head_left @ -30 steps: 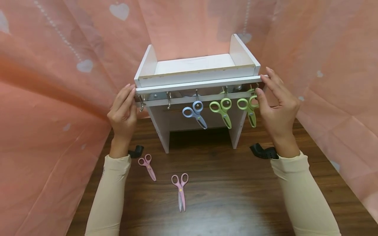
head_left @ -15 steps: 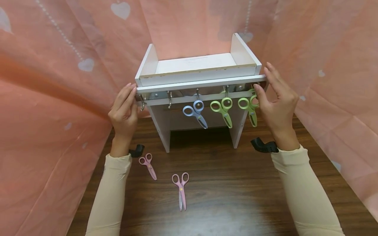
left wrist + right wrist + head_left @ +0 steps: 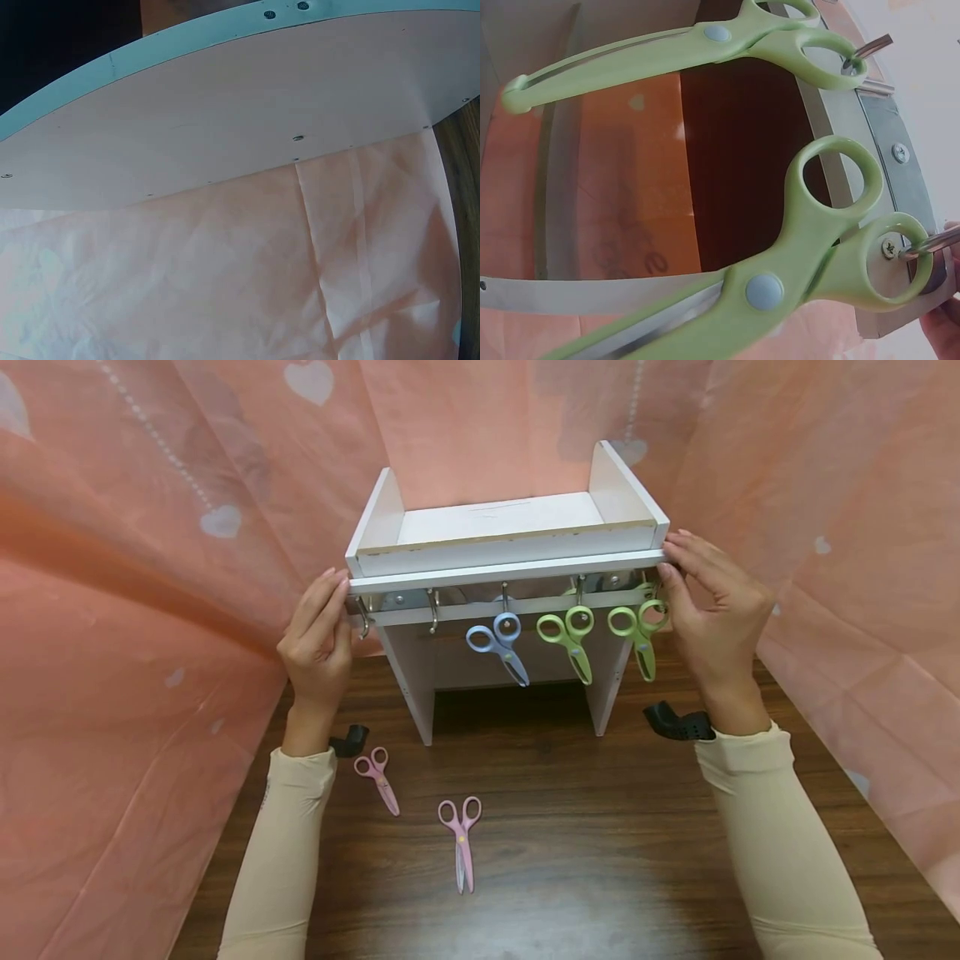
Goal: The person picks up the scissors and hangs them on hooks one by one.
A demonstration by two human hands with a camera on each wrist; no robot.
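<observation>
A white shelf unit stands on the wood-grain surface, with a hook rail along its front. My left hand pinches the rail's left end. At the other end my right hand pinches the rail, thumb in front, beside a hanging pair of green scissors. More green scissors and blue scissors hang from hooks further left. Closer to the left hand are two bare hooks. The right wrist view shows both green scissors hanging by one handle loop each.
Two pairs of pink scissors lie on the wooden surface: one pair near the left wrist, the other pair nearer the front. Pink cloth with hearts surrounds the unit at the back and sides.
My right hand's fingers were raised half a second ago and have come down onto the rail's right end, the thumb shifting slightly right. The left hand keeps its place on the rail.
</observation>
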